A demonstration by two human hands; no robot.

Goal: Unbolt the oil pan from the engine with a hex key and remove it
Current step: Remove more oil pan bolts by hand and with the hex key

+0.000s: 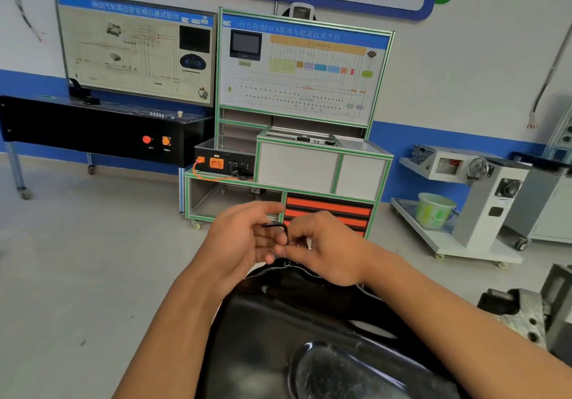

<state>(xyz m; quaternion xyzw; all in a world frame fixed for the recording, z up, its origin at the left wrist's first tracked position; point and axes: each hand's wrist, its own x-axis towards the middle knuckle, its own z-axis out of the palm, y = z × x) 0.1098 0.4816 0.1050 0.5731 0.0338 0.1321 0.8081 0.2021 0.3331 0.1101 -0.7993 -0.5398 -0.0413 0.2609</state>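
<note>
At the far rim of the black oil pan (278,321), the left hand (244,237) pinches the bent top of the hex key (277,226). Just right of it, the right hand (325,250) pinches the shaft lower down. Both hands' grip is narrow, closed on the key. Best, I judge, to seat the tip fully in what looks like a bolt (287,263) under the grip, keep the shaft upright, then turn. Left of the grip lies pale floor (77,259), beyond it a green-framed stand (297,67), and to its right a grey engine block (526,321).
</note>
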